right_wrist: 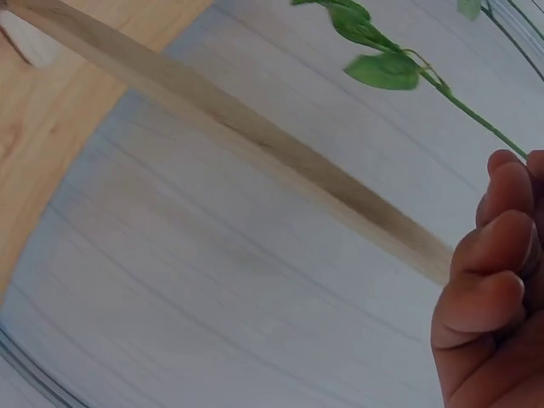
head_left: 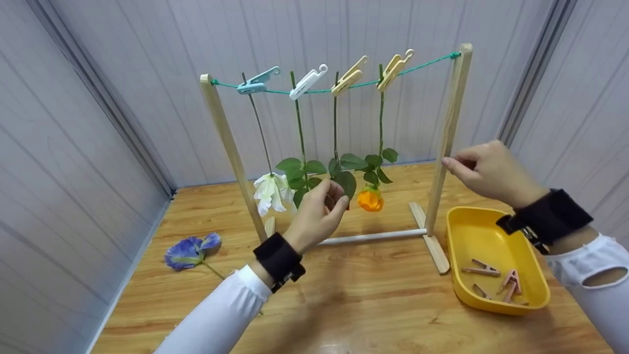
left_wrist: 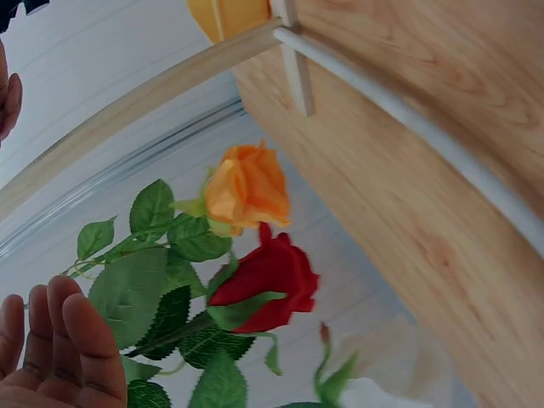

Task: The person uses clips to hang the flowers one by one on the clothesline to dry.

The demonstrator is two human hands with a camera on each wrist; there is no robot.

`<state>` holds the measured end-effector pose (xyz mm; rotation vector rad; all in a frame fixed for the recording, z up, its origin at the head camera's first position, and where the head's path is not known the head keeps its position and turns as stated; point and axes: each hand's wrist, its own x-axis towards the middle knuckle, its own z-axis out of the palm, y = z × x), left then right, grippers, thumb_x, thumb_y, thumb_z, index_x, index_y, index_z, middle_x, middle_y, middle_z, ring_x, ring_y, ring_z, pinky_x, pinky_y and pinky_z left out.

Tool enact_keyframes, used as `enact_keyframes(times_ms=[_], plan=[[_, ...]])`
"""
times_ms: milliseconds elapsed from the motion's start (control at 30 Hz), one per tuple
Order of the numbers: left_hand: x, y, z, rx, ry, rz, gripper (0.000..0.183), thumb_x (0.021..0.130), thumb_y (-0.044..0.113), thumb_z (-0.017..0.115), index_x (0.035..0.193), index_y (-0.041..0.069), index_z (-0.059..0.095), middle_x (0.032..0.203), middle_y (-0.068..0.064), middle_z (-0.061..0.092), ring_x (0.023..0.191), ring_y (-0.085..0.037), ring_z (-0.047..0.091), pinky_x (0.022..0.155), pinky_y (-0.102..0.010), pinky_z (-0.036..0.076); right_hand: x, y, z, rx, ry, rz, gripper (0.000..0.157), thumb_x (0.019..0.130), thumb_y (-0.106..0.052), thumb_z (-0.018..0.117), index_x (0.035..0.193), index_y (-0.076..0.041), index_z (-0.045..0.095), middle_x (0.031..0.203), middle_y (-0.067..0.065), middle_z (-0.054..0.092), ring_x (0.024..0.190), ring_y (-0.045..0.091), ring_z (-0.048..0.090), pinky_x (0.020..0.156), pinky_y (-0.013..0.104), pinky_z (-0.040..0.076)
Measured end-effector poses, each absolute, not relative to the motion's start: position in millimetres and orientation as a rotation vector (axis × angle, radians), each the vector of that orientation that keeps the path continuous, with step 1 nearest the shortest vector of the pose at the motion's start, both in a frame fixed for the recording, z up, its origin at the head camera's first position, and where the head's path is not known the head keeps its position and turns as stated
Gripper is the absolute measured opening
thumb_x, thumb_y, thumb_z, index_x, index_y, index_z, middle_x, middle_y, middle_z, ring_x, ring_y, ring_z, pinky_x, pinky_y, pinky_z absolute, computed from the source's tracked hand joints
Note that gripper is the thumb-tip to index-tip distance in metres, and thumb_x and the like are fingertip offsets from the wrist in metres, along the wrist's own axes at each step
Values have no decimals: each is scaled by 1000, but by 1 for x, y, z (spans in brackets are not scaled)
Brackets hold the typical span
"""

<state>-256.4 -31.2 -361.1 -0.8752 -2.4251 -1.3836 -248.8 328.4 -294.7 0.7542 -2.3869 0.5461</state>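
My left hand (head_left: 322, 211) is raised before the hanging flowers, its fingers extended and loosely bent with nothing gripped. In the left wrist view its fingers lie beside green leaves (left_wrist: 127, 293), close to a red rose (left_wrist: 268, 285); in the head view the hand mostly hides this rose. An orange rose (head_left: 370, 199) hangs to its right, a white flower (head_left: 271, 192) to its left. My right hand (head_left: 491, 169) hovers by the right wooden post (head_left: 448, 123), fingers loosely curled and holding nothing. A blue clothespin (head_left: 253, 87), a white one (head_left: 307, 86) and two yellow ones clip the stems to a green cord (head_left: 427, 65).
A yellow basin (head_left: 454, 246) with several pink clothespins (head_left: 511, 282) stands right of the rack. A blue-purple flower (head_left: 189, 253) lies on the wooden table (head_left: 373, 305) at the left. The rack's white crossbar (head_left: 373, 237) runs low between the posts, with panelled walls behind.
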Motion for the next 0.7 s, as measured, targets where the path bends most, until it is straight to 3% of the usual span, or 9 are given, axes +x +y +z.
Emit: enact_keyframes(times_ms=[333,533,700], plan=[[-242,-51,-394,-917,-2487,-1262,9,108,15,64,103,8,66,89,-4,68,72,-11,58,67,-24,51,-245,357,-346,688,-2585,564,37,103,-9,72,67,-15,66,57,-11,45,50,-2,33,50,22,32],[-237,-59,-413,-919,-2558,-1209,8,106,14,66,99,10,66,87,-1,65,74,-8,56,68,-23,51,-245,376,-371,555,-2970,547,28,105,-18,70,78,-12,72,64,-6,54,55,8,45,53,25,36],[-234,-64,-430,-926,-2643,-1190,8,106,16,66,101,10,68,85,1,67,70,-4,55,65,-22,50,-247,385,-397,527,-3231,438,16,98,-23,78,92,-8,77,81,0,68,71,16,60,62,34,51]])
